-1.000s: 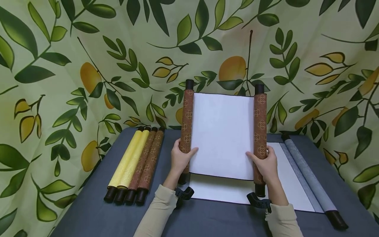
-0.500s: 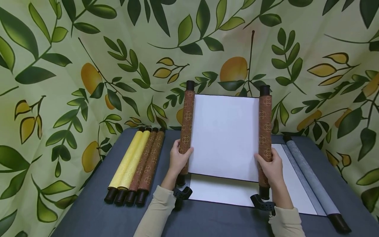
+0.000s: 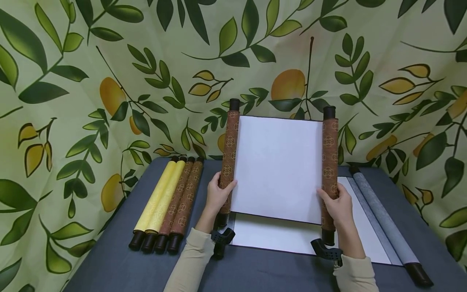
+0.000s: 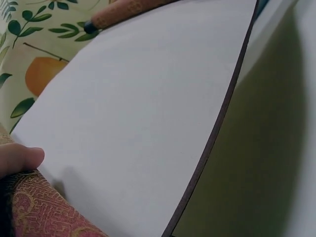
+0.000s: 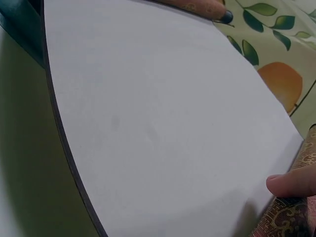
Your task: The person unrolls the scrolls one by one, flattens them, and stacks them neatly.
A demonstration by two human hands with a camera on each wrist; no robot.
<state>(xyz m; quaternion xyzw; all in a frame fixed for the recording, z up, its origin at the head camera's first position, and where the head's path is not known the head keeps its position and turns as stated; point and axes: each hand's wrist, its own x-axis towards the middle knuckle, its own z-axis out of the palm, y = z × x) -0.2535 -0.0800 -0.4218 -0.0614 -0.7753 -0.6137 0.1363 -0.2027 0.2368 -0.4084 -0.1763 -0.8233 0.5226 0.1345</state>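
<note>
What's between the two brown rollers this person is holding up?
A white sheet stretches all the way from the left brown roller to the right brown roller. The head view shows this.

On your left, side by side on the dark grey-blue worktop, lie two rolled yellow patterned scrolls and two rolled reddish-brown scrolls with round gold motifs, all capped in black. To your right you have a pale grey-blue roller with dark end knobs, its white flat sheet spread leftward and partly hidden. Facing you hangs a cream cloth backdrop printed with green leaves and orange fruit.
</note>
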